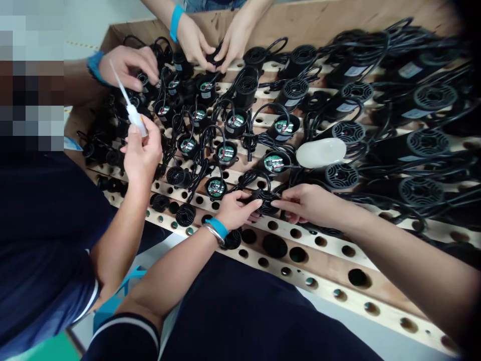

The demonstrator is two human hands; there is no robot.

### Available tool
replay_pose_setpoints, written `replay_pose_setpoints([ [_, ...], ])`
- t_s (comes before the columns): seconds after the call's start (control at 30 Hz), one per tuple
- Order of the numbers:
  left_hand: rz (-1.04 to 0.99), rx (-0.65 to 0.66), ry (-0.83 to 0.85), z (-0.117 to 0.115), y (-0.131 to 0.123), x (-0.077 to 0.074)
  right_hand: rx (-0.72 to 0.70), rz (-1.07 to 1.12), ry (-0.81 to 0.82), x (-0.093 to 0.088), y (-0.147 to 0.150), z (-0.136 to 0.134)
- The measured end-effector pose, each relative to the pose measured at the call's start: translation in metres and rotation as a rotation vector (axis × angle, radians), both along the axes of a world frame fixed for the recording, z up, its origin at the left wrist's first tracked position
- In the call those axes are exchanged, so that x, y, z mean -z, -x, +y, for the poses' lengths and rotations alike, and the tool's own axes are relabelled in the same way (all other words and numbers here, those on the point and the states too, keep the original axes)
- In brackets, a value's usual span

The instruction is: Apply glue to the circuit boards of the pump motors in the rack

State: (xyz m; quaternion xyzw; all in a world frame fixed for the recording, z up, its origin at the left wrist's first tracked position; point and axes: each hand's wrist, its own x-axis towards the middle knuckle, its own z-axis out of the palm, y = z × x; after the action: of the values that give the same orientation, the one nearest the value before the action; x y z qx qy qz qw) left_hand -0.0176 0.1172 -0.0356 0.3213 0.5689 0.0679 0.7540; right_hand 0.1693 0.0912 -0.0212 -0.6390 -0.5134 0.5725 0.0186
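My left hand (236, 208) and my right hand (305, 203) meet on a black round ribbed unit (266, 199) that sits in a hole of the wooden rack (330, 260). Fingers of both hands pinch its sides, and a black cable (248, 176) runs from it. My left wrist wears a blue band and a metal bracelet. Just behind it stand several open black units with green circuit boards (273, 162) inside.
A white oval cover (321, 152) lies among the units. Capped black units with cables (421, 145) fill the right side. A co-worker's hand (141, 153) at left holds a white tube. Another person's hands (214, 42) work at the far edge.
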Motion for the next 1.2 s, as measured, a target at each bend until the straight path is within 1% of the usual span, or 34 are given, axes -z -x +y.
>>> replay_pose_setpoints([
  [0.07,0.0,-0.007,0.003,0.0,0.0,0.001,-0.029,-0.015,0.049,-0.004,0.002,0.004],
  [0.17,0.008,-0.005,-0.015,-0.002,0.001,0.003,-0.068,-0.067,0.075,-0.011,0.005,0.008],
  [0.33,0.024,0.031,-0.092,-0.003,0.003,0.0,-0.103,-0.101,-0.008,-0.017,0.006,0.009],
  [0.5,0.036,0.105,-0.104,0.003,0.006,-0.004,-0.108,-0.01,-0.017,-0.01,0.006,0.001],
  [0.63,0.055,0.125,-0.092,0.004,0.005,0.001,-0.087,0.019,-0.026,-0.003,0.006,-0.005],
  [0.73,0.071,0.128,-0.108,0.005,0.004,0.003,-0.087,0.009,-0.006,-0.004,0.006,0.001],
  [0.83,0.062,0.163,-0.111,0.008,0.008,-0.002,-0.09,-0.054,0.005,-0.011,0.008,0.008],
  [0.9,0.046,0.201,-0.109,0.01,0.015,-0.01,-0.072,-0.126,-0.071,-0.018,0.009,0.004],
  [0.93,0.051,0.21,-0.14,0.01,0.02,-0.014,-0.044,-0.173,-0.151,-0.021,0.01,-0.002],
  [0.97,0.064,0.207,-0.205,0.009,0.024,-0.018,-0.001,-0.209,-0.247,-0.025,0.011,-0.012],
  [1.03,0.083,0.167,-0.398,0.002,0.034,-0.025,0.12,-0.201,-0.419,-0.032,0.013,-0.043],
  [1.07,0.076,0.142,-0.483,-0.003,0.038,-0.028,0.2,-0.152,-0.468,-0.034,0.014,-0.061],
  [1.1,0.06,0.12,-0.541,-0.01,0.042,-0.031,0.297,-0.081,-0.479,-0.035,0.015,-0.081],
  [1.13,0.045,0.105,-0.577,-0.017,0.045,-0.034,0.424,-0.016,-0.462,-0.034,0.015,-0.101],
  [1.2,0.043,0.108,-0.615,-0.033,0.047,-0.039,0.718,0.131,-0.357,-0.029,0.015,-0.136],
])
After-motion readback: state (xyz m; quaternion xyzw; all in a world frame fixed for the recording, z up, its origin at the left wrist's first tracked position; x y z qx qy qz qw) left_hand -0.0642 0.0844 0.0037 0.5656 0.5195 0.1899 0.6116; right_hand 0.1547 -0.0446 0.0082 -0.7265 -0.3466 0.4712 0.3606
